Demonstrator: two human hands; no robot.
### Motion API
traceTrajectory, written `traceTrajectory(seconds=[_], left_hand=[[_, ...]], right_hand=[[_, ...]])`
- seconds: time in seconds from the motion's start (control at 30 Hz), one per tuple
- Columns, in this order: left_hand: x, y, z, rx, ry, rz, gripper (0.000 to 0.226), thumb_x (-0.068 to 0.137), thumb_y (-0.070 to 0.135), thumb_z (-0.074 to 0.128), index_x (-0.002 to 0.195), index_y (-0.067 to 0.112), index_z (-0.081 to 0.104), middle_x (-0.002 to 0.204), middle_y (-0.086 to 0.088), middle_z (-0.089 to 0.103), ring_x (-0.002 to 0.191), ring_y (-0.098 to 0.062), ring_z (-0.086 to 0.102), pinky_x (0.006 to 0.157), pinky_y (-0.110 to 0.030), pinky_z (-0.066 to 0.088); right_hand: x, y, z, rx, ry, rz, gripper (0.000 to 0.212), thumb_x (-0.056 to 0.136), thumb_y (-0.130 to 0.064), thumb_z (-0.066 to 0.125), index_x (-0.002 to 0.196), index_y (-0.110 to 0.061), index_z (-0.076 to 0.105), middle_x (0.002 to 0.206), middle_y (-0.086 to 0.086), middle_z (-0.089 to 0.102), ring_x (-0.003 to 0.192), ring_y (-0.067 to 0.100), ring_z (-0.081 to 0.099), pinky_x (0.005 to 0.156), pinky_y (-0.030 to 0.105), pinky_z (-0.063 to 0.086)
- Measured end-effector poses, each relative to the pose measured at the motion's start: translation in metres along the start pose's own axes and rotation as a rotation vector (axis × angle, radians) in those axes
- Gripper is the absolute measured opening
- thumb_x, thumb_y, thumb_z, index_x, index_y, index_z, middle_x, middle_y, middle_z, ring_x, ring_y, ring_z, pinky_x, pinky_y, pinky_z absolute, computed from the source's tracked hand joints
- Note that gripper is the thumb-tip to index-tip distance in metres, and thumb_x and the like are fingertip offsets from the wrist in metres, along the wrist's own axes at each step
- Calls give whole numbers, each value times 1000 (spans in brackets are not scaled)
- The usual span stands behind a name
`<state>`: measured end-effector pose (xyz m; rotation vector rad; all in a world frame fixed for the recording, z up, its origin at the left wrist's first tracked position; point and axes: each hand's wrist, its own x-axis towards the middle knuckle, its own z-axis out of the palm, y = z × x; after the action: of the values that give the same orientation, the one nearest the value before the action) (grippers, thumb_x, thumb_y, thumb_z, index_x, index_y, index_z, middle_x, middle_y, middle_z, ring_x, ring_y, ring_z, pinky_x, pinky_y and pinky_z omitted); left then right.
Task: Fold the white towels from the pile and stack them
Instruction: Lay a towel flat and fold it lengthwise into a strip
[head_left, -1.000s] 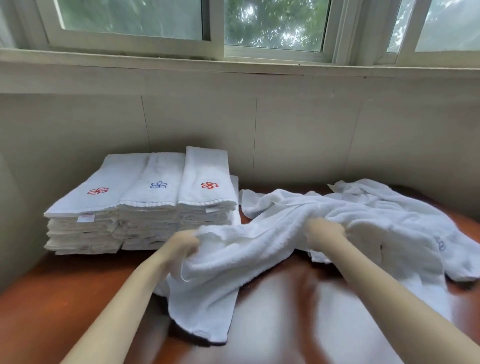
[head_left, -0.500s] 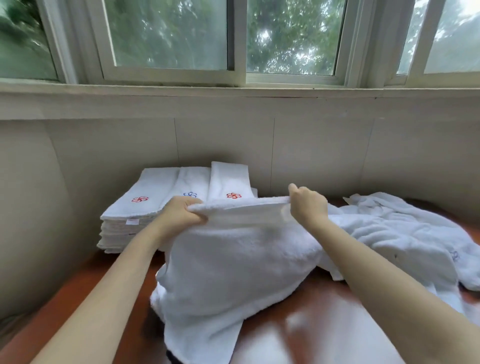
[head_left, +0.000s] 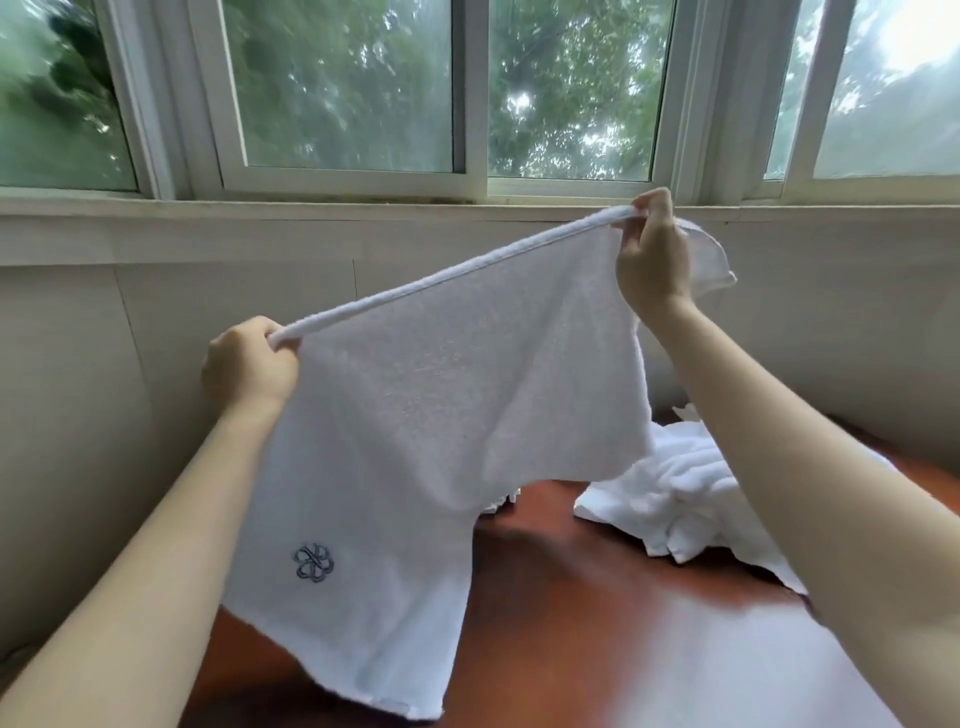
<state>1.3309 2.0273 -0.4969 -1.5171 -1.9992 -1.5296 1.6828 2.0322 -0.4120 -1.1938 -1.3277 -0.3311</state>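
Held white towel (head_left: 441, 415) up at frame centre, above table (head_left: 597, 623). Pinched its top hem taut with curled fingers of left hand (head_left: 248, 370) (lower, centre left) and right hand (head_left: 653, 260), upper right. Saw unfolded pile (head_left: 670, 493) on table, lower right.

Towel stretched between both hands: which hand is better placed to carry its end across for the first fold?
Probably the right hand: it pinches the towel edge higher, with less cloth beneath it, while the left hand holds low above the long hanging part.
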Motion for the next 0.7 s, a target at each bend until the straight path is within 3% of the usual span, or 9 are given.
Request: traceTrajectory(seconds=[0.17, 0.23, 0.27, 0.3, 0.4, 0.53, 0.7], left_hand=[[12, -6, -32, 134, 23, -33, 18, 90, 22, 57, 97, 12, 70, 102, -26, 64, 93, -47, 59, 70, -39, 43], [18, -6, -46, 174, 60, -33, 18, 90, 21, 56, 98, 11, 70, 102, -28, 63, 93, -50, 59, 73, -43, 46], [21, -5, -53, 189, 80, -39, 18, 90, 18, 56, 99, 11, 70, 102, -29, 62, 93, -51, 59, 74, -45, 47], [23, -5, -60, 199, 93, -48, 19, 89, 15, 55, 100, 11, 70, 103, -29, 62, 94, -51, 59, 76, -46, 48], [27, -8, -81, 184, 95, -80, 24, 89, 6, 50, 105, 11, 67, 109, -29, 60, 100, -51, 57, 81, -47, 48], [18, -9, -101, 89, 173, -88, 27, 93, 3, 38, 108, 8, 60, 112, -30, 58, 102, -49, 55, 81, -47, 46], [2, -1, -117, -20, 341, -15, 24, 97, 8, 33, 112, 4, 51, 121, -23, 54, 104, -43, 53, 84, -47, 39]], right_hand=[[-20, -19, -11, -11, 111, -107, 25, 98, -7, 36, 111, 9, 49, 76, 20, 62, 73, 35, 60, 68, 28, 33], [-24, -31, -17, -31, 178, -174, 28, 97, -11, 34, 109, 8, 50, 67, 12, 57, 70, 34, 62, 90, 37, 42], [-24, -38, -20, -65, 215, -203, 30, 96, -12, 32, 108, 7, 51, 67, 9, 57, 72, 33, 63, 103, 45, 36], [-23, -44, -24, -105, 252, -210, 31, 96, -13, 30, 109, 5, 52, 70, 10, 61, 77, 33, 65, 110, 49, 28], [-24, -59, -42, -177, 326, -162, 33, 96, -15, 28, 113, 1, 53, 88, 10, 69, 90, 30, 65, 116, 45, 16], [-37, -75, -69, -247, 321, -111, 33, 98, -19, 28, 118, -5, 50, 104, 3, 68, 102, 24, 62, 116, 43, 14], [-55, -85, -100, -265, 434, -29, 34, 97, -27, 30, 116, -9, 52, 105, -4, 66, 105, 15, 60, 116, 39, 12]])
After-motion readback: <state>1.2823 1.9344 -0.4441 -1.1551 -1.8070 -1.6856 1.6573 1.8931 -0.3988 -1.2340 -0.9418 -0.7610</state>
